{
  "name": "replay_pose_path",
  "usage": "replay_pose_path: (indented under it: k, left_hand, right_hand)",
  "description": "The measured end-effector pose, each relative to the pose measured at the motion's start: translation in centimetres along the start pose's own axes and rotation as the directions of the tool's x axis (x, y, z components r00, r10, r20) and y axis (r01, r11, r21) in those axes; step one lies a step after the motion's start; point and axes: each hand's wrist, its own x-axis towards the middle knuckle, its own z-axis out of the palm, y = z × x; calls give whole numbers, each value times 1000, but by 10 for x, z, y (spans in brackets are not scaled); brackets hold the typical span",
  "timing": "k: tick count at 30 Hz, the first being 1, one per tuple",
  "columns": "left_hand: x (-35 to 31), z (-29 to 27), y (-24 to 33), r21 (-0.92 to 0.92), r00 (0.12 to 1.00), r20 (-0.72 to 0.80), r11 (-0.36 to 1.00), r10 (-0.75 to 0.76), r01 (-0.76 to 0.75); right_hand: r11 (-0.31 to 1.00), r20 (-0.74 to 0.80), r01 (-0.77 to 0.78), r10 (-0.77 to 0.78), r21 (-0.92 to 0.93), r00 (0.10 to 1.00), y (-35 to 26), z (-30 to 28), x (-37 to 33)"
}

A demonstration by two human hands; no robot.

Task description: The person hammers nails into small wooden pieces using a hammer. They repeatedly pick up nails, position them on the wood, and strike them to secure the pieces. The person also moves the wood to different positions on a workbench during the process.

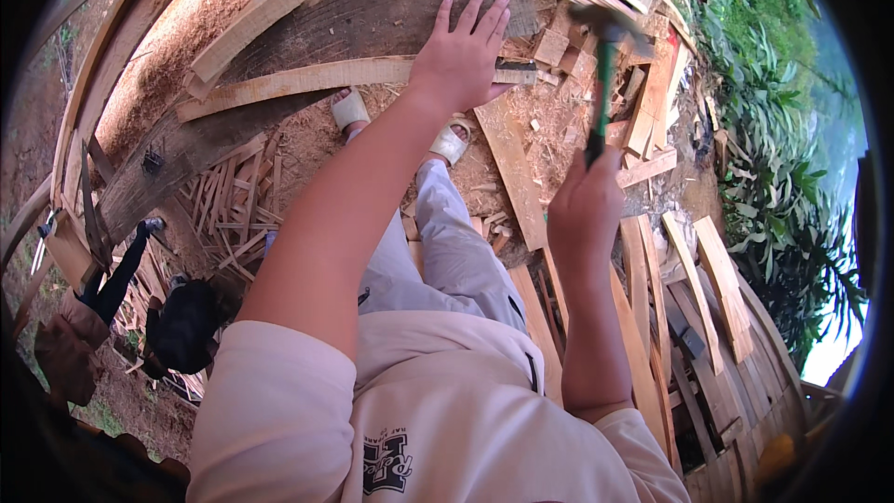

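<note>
My left hand (463, 58) lies spread over the right part of a pale wooden board (307, 84), fingers stretched toward the far side. That board rests along the near edge of a dark, weathered plank (372, 9). In my right hand (587, 200) is a hammer (604, 84) with a green and black handle, raised to the right of the board. The hammer's head is blurred, and it is apart from the wood. Whether a nail is under or beside my left hand cannot be made out.
Sawdust and wood offcuts (559, 42) cover the ground around my feet. Long boards (722, 289) lie at the right, near green plants (782, 168). Thin wood strips (237, 196) are heaped at the left. Another person (182, 326) is at the lower left.
</note>
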Motion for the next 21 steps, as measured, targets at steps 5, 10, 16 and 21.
replay_pose_path:
  k: [5, 10, 16, 21]
  left_hand:
    - [-6, 4, 7, -50, 1000, -5, 999, 8, -8]
    - [2, -2, -1, 25, 1000, 19, 1000, 8, -8]
    - [-11, 6, 10, -60, 1000, 9, 998, 9, -8]
    - [-4, 0, 3, -36, 1000, 29, 999, 8, -7]
  right_hand:
    - [999, 75, -32, 30, 21, 997, -6, -20, -1]
    - [985, 218, -21, 59, -173, 974, 3, 1, 2]
    - [990, -101, 89, -78, 111, 992, -4, -18, -11]
    - [972, 249, 16, 45, -236, 967, 17, 4, 11]
